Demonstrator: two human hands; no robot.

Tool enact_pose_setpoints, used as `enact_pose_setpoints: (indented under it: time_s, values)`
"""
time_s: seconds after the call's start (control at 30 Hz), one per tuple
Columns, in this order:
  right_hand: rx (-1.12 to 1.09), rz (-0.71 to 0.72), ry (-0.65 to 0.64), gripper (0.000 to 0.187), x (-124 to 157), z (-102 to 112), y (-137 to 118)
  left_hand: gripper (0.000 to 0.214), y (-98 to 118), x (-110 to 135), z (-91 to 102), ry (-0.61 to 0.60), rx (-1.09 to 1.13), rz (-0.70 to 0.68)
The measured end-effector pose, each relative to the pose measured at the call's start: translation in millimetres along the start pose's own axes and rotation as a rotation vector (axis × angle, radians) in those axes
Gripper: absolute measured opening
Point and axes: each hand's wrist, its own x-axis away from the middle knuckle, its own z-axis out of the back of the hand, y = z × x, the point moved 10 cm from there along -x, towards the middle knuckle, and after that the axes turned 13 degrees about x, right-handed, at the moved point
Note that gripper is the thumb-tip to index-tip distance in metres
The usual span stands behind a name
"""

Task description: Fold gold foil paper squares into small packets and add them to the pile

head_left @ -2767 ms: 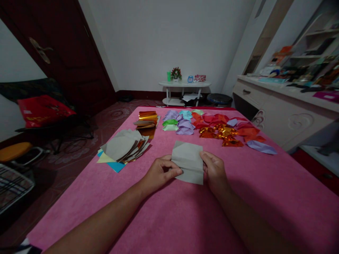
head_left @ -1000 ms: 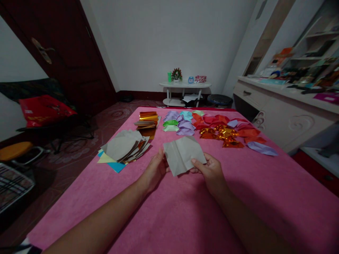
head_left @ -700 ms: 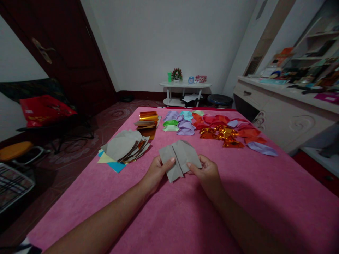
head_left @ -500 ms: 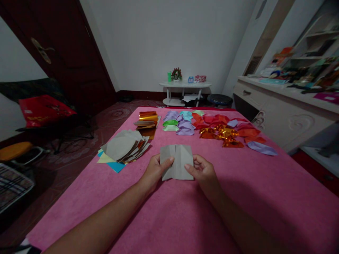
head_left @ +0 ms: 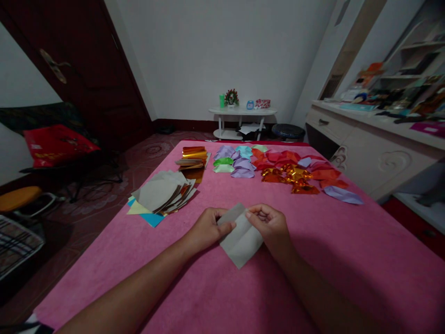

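A folded grey paper [head_left: 240, 239] lies tilted on the pink tablecloth [head_left: 243, 287] in front of me, one corner pointing toward me. My left hand [head_left: 207, 228] pinches its left edge, thumb on top. My right hand [head_left: 269, 225] is closed on the paper's upper right part, fingers curled over the top edge. A crease runs along the paper's length.
A fanned stack of grey and coloured sheets [head_left: 162, 195] lies at the left. Behind it sits a gold foil stack [head_left: 193, 157]. Several folded purple, green, red and gold pieces [head_left: 281, 170] fill the far side. A white cabinet [head_left: 375, 148] stands at the right.
The paper has been turned from squarely upright to tilted and brought nearer to me. Both hands shifted with it, the right now curled over its top edge.
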Motion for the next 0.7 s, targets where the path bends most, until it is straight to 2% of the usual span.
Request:
enact_pose_setpoints:
  time_s: [0.13, 0.27, 0.33, 0.43, 0.57, 0.7]
  values:
    - [-0.046, -0.028, 0.044, 0.024, -3.8, 8.8, 8.0, 0.041, 8.8, -3.7, 26.7, 0.197, 0.155, -0.057]
    - [-0.032, 0.011, 0.029, 0.030, -8.1, 7.6, 13.2, 0.056, 7.4, -4.9, 44.4, 0.303, 0.300, -0.088]
    - [0.031, 0.057, 0.036, 0.028, -9.9, 6.8, 12.4, 0.056, 8.8, -4.0, 53.2, 0.356, 0.216, -0.136]
    - [0.145, 0.121, 0.040, 0.021, -13.0, 5.1, 10.2, 0.052, 21.3, -1.1, 59.7, 0.411, -0.045, -0.272]
    - [0.303, 0.173, 0.073, 0.013, -18.7, 8.0, 8.0, 0.052, 34.8, 0.2, 54.8, 0.426, -0.301, -0.390]
    - [0.558, 0.202, 0.029, 0.016, -22.1, 4.8, 6.7, 0.057, 35.7, -2.7, 48.7, 0.398, -0.504, -0.406]
